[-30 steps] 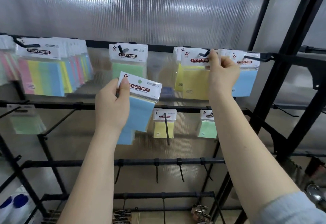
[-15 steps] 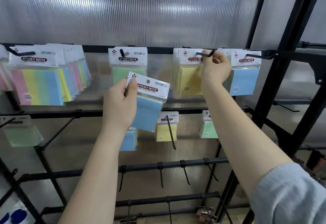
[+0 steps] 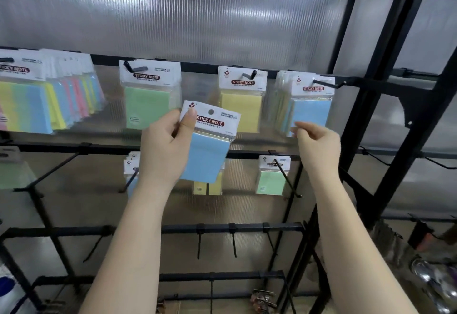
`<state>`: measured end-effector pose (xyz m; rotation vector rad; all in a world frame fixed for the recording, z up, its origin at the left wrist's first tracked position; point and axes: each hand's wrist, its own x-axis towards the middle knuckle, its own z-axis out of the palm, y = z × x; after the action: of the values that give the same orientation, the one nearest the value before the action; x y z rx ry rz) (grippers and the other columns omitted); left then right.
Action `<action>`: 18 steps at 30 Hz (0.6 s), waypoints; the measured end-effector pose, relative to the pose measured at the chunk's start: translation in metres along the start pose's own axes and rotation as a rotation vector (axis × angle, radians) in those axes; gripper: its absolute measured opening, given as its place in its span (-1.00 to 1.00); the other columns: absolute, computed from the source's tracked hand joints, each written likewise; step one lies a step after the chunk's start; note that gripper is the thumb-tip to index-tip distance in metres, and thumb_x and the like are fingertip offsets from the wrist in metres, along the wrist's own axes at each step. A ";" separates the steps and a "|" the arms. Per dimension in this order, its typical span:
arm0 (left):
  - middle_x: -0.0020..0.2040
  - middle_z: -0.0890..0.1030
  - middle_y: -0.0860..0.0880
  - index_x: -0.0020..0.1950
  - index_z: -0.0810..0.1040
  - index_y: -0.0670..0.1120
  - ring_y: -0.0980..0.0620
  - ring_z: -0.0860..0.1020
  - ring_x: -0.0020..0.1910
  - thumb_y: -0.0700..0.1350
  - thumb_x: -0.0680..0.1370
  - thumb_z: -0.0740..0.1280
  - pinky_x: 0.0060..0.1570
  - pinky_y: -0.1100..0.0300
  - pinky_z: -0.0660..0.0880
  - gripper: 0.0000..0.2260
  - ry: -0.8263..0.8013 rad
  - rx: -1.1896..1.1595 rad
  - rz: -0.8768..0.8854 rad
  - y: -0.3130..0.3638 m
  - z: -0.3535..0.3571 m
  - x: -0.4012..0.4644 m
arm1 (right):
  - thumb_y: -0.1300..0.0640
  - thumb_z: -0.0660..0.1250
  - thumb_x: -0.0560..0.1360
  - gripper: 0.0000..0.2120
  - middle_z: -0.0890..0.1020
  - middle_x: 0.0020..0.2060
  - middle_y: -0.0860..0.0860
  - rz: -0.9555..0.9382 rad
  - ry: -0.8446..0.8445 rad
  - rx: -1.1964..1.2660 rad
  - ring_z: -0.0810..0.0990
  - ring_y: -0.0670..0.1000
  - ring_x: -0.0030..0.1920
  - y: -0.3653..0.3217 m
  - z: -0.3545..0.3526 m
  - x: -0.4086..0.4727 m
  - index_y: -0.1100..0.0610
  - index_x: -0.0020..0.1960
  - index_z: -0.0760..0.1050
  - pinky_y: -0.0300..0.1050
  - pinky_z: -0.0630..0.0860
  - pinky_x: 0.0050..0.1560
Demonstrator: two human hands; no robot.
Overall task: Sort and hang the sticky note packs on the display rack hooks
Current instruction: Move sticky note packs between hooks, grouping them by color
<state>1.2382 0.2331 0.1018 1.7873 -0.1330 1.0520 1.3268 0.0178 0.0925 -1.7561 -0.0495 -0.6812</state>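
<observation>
My left hand (image 3: 163, 150) pinched a blue sticky note pack (image 3: 206, 147) by its header; at three o'clock my right hand (image 3: 319, 140) hung loosely curled, holding nothing.

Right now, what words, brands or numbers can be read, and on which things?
"STICKY NOTE": blue pack held by the left hand.
"STICKY NOTE": green pack, top row.
"STICKY NOTE": yellow pack, top row.
"STICKY NOTE": hanging blue pack, blurred.
"TICKY NOTE": striped pack, cut by the frame edge.
Fine print, logos and lower-row headers: too small or blurred.
</observation>
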 end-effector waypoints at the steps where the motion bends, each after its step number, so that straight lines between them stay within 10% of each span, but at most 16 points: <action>1: -0.60 0.33 0.19 -0.43 0.21 0.04 0.20 0.25 -0.55 -0.06 0.61 0.21 -0.53 0.36 0.11 -0.59 0.002 -0.012 -0.001 0.003 0.008 -0.003 | 0.26 0.21 0.52 -0.74 0.67 -0.12 -0.06 0.022 -0.047 -0.082 0.54 -0.15 -0.31 0.011 -0.010 0.000 0.09 0.06 0.64 -0.43 0.42 -0.31; 6: -0.48 0.49 0.17 -0.36 0.43 -0.03 0.24 0.33 -0.47 -0.03 0.59 0.25 -0.43 0.34 0.22 -0.69 -0.015 -0.086 -0.017 0.027 0.052 -0.023 | 0.24 0.21 0.52 -0.73 0.68 0.03 0.03 0.108 -0.140 -0.278 0.60 -0.01 -0.04 0.055 -0.040 -0.001 0.12 0.09 0.65 -0.27 0.40 -0.12; 10: -0.54 0.44 0.19 -0.31 0.48 -0.01 0.25 0.27 -0.51 -0.10 0.54 0.34 -0.43 0.36 0.19 -0.78 -0.033 -0.225 -0.029 0.048 0.087 -0.026 | 0.23 0.19 0.54 -0.72 0.67 0.05 0.03 0.117 -0.216 -0.360 0.51 -0.09 -0.13 0.080 -0.052 -0.001 0.13 0.15 0.62 -0.49 0.32 -0.34; 13: -0.50 0.40 0.12 -0.33 0.48 -0.03 0.16 0.21 -0.47 -0.08 0.52 0.38 -0.46 0.29 0.15 -0.77 -0.037 -0.277 -0.021 0.060 0.111 -0.016 | 0.21 0.17 0.57 -0.69 0.63 0.16 0.03 0.104 -0.290 -0.410 0.56 -0.03 0.04 0.093 -0.055 0.000 0.14 0.23 0.57 -0.31 0.39 -0.08; 18: -0.54 0.45 0.18 -0.31 0.49 -0.05 0.23 0.27 -0.51 -0.08 0.53 0.37 -0.45 0.33 0.18 -0.78 -0.057 -0.310 0.045 0.078 0.138 0.000 | 0.26 0.12 0.55 -0.68 0.45 -0.30 -0.17 0.088 -0.489 -0.524 0.41 0.05 -0.13 0.107 -0.052 0.004 -0.10 -0.25 0.38 -0.30 0.32 -0.31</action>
<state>1.2783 0.0854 0.1425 1.5388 -0.3535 0.9557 1.3485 -0.0633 0.0080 -2.3843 -0.1367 -0.1879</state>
